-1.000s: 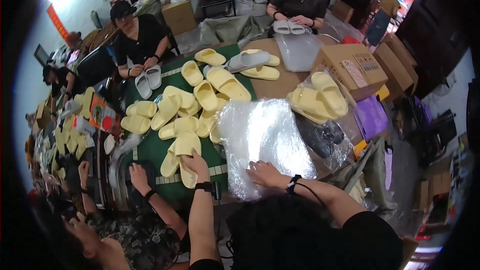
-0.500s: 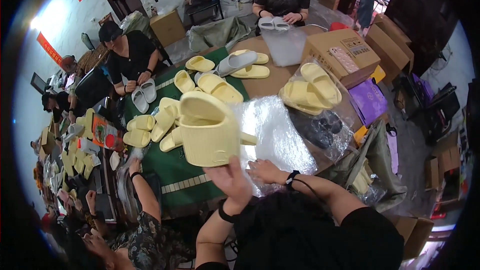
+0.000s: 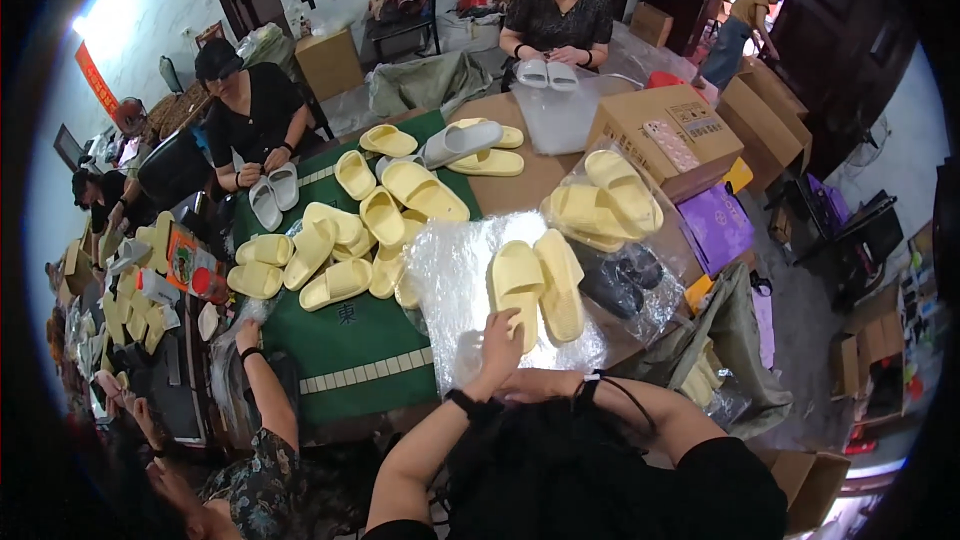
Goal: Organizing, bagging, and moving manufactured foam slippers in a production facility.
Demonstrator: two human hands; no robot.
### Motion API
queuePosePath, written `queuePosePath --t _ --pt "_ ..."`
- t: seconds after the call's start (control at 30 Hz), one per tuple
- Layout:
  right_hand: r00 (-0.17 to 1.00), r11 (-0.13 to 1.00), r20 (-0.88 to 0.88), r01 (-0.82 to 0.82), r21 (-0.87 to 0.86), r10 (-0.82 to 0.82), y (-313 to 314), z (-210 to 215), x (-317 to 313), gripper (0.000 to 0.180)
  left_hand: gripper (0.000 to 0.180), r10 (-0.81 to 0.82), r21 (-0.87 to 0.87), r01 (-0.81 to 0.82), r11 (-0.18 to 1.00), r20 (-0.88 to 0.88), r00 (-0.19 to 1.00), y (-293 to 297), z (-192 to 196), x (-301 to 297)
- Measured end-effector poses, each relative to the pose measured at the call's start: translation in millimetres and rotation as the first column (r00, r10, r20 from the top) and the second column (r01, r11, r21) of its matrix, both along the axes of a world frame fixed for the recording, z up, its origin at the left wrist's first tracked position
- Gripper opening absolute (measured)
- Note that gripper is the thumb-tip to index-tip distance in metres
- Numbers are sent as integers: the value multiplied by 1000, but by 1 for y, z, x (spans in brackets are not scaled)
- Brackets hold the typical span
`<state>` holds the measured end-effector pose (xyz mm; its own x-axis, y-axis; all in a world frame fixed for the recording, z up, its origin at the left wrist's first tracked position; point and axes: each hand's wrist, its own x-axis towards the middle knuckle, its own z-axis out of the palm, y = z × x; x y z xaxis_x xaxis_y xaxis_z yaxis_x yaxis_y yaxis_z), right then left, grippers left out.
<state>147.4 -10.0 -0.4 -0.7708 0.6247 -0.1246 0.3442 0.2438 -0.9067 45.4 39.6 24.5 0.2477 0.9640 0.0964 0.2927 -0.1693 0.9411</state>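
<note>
A pair of yellow slippers [image 3: 560, 285] lies side by side on a sheet of clear plastic wrap [image 3: 455, 265] in front of me. My left hand [image 3: 497, 348] has its fingers closed on the near end of the left slipper. Just below, my right hand [image 3: 540, 385] rests low over the near edge of the wrap. My left wrist covers its fingers. Left of the wrap, several loose yellow slippers [image 3: 335, 283] are heaped on a green mat [image 3: 375, 385]. A grey slipper [image 3: 460, 143] lies among those farther back.
Bagged yellow slippers [image 3: 600, 210] and dark bagged footwear [image 3: 620, 285] sit right of the wrap. Behind them stands a cardboard box [image 3: 665, 130]. Co-workers across the table and to the left handle grey slippers [image 3: 273, 195]. A grey sack [image 3: 725, 340] stands at the right.
The yellow slipper my left hand held up has come down onto the wrap beside another. My right hand has drawn back toward me. My view has shifted slightly.
</note>
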Motion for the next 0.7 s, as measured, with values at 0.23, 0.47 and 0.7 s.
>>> queuePosePath --t 0.23,0.47,0.7 --pt "379 242 -256 866 438 -889 6 9 69 27 35 -84 78 125 989 -400 913 -49 -55 -68" --pt "212 106 250 919 -379 -945 73 -10 96 45 40 -232 16 330 944 -681 695 -55 -57 -65" --pt "380 387 75 915 113 -922 81 14 69 37 36 -311 -54 351 935 -602 736 -58 -41 -80"
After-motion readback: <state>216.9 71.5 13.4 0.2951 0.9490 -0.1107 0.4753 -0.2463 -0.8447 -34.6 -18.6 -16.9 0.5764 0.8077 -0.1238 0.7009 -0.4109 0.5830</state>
